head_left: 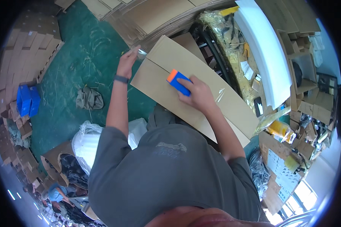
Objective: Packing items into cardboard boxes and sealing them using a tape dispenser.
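A long closed cardboard carton (201, 109) lies slantwise in front of me, a seam running along its top. My right hand (196, 92) is over the middle of the carton, closed round a blue block-shaped tool with an orange end (179, 82). At the carton's far left end, my left hand (129, 62) has its fingers stretched out. Its fingertips are beside a short piece of clear tape (141, 52) at the end of the seam; whether they touch it I cannot tell. Another shiny clear strip (220, 94) shows on the carton's top, right of my right hand.
Beyond the carton is a work surface covered in yellowish film (231, 49), with a white foam sheet (267, 56), a phone (258, 107) and papers. Blue bins (28, 100) and stacked cartons (34, 45) stand left. A grey cloth bundle (89, 98) lies on the green floor (83, 49).
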`<move>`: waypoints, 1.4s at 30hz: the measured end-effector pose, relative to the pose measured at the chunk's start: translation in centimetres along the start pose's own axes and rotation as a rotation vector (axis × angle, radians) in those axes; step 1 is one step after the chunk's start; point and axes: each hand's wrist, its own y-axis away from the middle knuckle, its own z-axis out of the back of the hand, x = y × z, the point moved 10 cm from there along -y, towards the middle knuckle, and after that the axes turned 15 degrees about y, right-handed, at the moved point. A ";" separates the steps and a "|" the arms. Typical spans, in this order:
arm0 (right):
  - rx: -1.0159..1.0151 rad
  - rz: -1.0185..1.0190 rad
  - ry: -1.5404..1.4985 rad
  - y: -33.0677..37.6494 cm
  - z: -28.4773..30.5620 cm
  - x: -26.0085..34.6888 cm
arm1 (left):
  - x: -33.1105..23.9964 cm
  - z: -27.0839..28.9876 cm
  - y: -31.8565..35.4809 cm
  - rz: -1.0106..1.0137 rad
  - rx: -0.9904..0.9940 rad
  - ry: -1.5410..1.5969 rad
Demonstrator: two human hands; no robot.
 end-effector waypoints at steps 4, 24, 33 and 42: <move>0.183 0.010 0.072 -4.4 -6.1 0.1 | 12.2 10.3 -5.4 0.345 0.116 -0.335; 0.348 -0.251 0.142 29.2 7.4 -22.9 | 8.4 -18.0 8.8 -0.881 -0.386 -1.388; 0.487 -0.337 0.241 49.0 14.0 -34.7 | 29.1 -41.5 25.2 -0.590 0.299 -1.534; 0.401 -0.360 0.195 50.7 -2.7 -41.3 | 30.2 -43.2 25.8 -0.655 0.364 -1.553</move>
